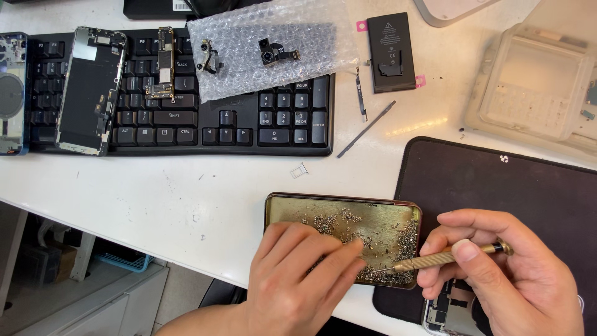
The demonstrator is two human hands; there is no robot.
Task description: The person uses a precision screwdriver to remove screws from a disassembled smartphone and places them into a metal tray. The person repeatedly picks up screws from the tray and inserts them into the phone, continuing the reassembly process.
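Fingertips of left hand [298, 274] loose among screws [348, 230] in tin tray [280, 208], right hand [497, 274] grip clamped on brass screwdriver [435, 258]

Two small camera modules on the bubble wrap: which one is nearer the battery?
The right-hand camera module, blocky with a short flex cable. It lies closer to the black battery than the left module does.

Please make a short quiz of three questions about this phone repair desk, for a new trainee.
1. True or false: the right hand holds a brass screwdriver.
2. The left hand's fingers reach into what? A) bubble wrap B) metal tray of tiny screws C) keyboard
3. What black flat part lies right of the keyboard?

Key: 1 true. 2 B, the metal tray. 3 The phone battery.
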